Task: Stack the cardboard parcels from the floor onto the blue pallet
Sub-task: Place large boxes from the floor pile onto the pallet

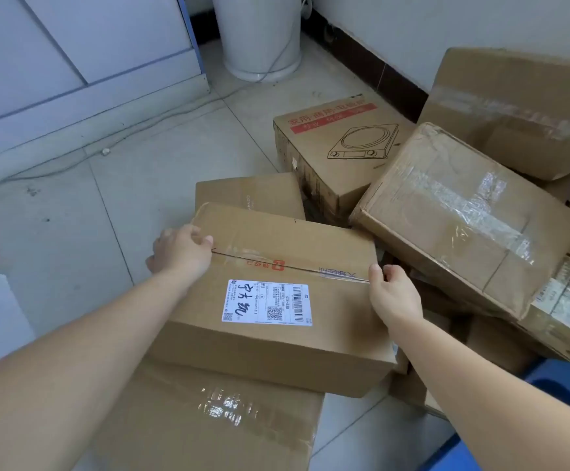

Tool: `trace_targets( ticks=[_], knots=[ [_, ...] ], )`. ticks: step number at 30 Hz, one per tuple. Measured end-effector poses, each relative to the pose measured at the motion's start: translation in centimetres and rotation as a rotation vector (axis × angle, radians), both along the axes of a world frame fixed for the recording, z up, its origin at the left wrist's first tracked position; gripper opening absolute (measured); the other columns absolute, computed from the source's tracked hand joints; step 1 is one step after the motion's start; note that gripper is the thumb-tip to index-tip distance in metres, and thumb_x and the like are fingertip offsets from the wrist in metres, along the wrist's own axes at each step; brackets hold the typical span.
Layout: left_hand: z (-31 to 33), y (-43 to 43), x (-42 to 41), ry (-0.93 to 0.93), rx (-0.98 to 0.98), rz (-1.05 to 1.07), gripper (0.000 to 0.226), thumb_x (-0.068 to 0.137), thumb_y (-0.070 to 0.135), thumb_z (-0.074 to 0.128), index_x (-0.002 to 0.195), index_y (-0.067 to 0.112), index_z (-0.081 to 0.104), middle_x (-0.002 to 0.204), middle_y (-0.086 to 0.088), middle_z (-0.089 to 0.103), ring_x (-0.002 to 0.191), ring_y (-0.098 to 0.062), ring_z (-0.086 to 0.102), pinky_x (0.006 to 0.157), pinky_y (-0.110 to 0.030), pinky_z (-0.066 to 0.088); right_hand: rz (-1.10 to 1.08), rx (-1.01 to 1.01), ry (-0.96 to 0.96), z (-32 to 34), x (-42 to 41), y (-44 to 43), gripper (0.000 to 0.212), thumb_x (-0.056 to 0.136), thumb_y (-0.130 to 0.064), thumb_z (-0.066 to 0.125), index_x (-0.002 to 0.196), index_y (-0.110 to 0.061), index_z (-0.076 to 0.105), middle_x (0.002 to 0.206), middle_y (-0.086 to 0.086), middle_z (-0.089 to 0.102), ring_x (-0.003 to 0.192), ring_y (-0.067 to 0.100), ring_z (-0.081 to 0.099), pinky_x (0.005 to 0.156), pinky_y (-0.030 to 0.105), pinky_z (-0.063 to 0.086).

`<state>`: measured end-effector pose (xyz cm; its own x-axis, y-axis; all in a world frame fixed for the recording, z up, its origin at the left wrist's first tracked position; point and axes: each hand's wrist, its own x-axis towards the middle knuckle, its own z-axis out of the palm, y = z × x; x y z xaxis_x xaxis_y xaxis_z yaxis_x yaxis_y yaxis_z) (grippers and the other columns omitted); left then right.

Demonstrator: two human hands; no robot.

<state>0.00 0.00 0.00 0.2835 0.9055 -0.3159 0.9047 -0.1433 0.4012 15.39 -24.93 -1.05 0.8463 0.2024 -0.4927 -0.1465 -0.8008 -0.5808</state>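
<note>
A cardboard parcel with a white shipping label [277, 266] lies on top of other boxes in the middle of the view. My left hand [180, 251] grips its left edge, thumb on the top face. My right hand [394, 294] holds its right edge. Under it sits a taped flat parcel [215, 416] near the bottom. More parcels are piled to the right: one printed with a cooktop drawing [338, 144], a large tilted taped one [460, 215], and a big one against the wall [521, 110]. A corner of the blue pallet [562, 385] shows at the lower right.
Grey tiled floor [73, 239] spreads to the left. White cabinets [56, 62] line the upper left, with a cable along their base. A white cylindrical bin [260, 39] stands in the far corner. The wall with a dark skirting runs behind the pile.
</note>
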Motion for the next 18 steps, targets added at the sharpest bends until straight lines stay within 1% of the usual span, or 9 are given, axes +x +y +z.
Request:
trace_targets(
  ticks=[1,2,3,5,7,9,12,15,18],
  knots=[
    [-0.1,0.2,-0.1,0.09,0.014,-0.029,0.036,0.094,0.038,0.046,0.126,0.021,0.054,0.138,-0.009,0.044,0.13,-0.03,0.038,0.105,-0.043,0.03,0.009,-0.009,0.015,-0.3,0.0,0.1,0.052,0.098,-0.042,0.034,0.141,-0.013,0.036,0.137,0.009,0.049,0.124,0.03,0.046,0.097,0.04,0.039],
    [-0.4,0.5,-0.2,0.174,0.043,-0.065,0.04,0.095,0.038,0.044,0.13,0.018,0.049,0.14,-0.01,0.042,0.132,-0.031,0.036,0.104,-0.044,0.028,0.015,-0.009,0.022,-0.8,0.1,0.1,0.054,0.098,-0.042,0.034,0.144,-0.013,0.031,0.142,0.009,0.045,0.128,0.031,0.042,0.101,0.042,0.038],
    [-0.9,0.9,-0.3,0.22,0.047,-0.08,0.042,0.096,0.037,0.042,0.13,0.014,0.046,0.14,-0.012,0.042,0.131,-0.032,0.036,0.103,-0.045,0.028,0.017,-0.007,0.04,-1.2,0.2,0.1,0.056,0.098,-0.043,0.034,0.146,-0.013,0.027,0.145,0.009,0.041,0.131,0.031,0.04,0.103,0.043,0.036],
    [-1.7,1.7,-0.5,0.248,0.006,-0.063,0.042,0.098,0.035,0.04,0.13,0.008,0.041,0.138,-0.015,0.043,0.129,-0.035,0.039,0.102,-0.045,0.032,0.018,0.002,0.082,-1.9,0.2,0.2,0.059,0.099,-0.042,0.034,0.148,-0.012,0.021,0.149,0.009,0.036,0.134,0.032,0.035,0.104,0.043,0.033],
    [-2.4,2.3,-0.7,0.23,-0.051,-0.05,0.04,0.099,0.033,0.038,0.127,0.004,0.041,0.133,-0.018,0.047,0.123,-0.038,0.044,0.097,-0.044,0.038,0.025,0.005,0.109,-2.4,0.2,0.4,0.059,0.099,-0.041,0.034,0.148,-0.011,0.019,0.149,0.01,0.035,0.134,0.032,0.035,0.103,0.041,0.034],
    [-2.7,2.6,-0.7,0.217,-0.069,-0.052,0.037,0.1,0.033,0.036,0.122,0.004,0.044,0.128,-0.018,0.052,0.118,-0.038,0.048,0.092,-0.042,0.041,0.034,0.002,0.113,-2.7,0.2,0.6,0.059,0.099,-0.042,0.033,0.148,-0.01,0.019,0.148,0.01,0.036,0.133,0.032,0.036,0.1,0.039,0.034],
    [-3.0,2.9,-0.8,0.219,-0.061,-0.086,0.038,0.1,0.037,0.034,0.119,0.006,0.047,0.124,-0.016,0.055,0.115,-0.036,0.05,0.09,-0.039,0.041,0.029,0.011,0.1,-3.0,0.2,0.7,0.058,0.099,-0.041,0.031,0.148,-0.01,0.02,0.148,0.01,0.035,0.133,0.032,0.034,0.101,0.038,0.033],
    [-3.2,3.3,-0.8,0.238,-0.037,-0.132,0.043,0.1,0.04,0.032,0.121,0.007,0.05,0.124,-0.014,0.056,0.115,-0.034,0.051,0.09,-0.038,0.042,0.021,0.017,0.082,-3.1,0.5,0.8,0.055,0.1,-0.038,0.031,0.144,-0.007,0.027,0.145,0.012,0.039,0.132,0.032,0.036,0.1,0.037,0.033],
    [-3.7,3.5,-1.0,0.246,0.007,-0.143,0.043,0.099,0.043,0.033,0.115,0.009,0.052,0.119,-0.013,0.059,0.11,-0.033,0.054,0.085,-0.038,0.043,0.018,-0.002,0.059,-3.4,0.6,0.9,0.048,0.101,-0.035,0.031,0.137,-0.004,0.037,0.137,0.015,0.046,0.125,0.034,0.041,0.094,0.037,0.035]
  ],
)
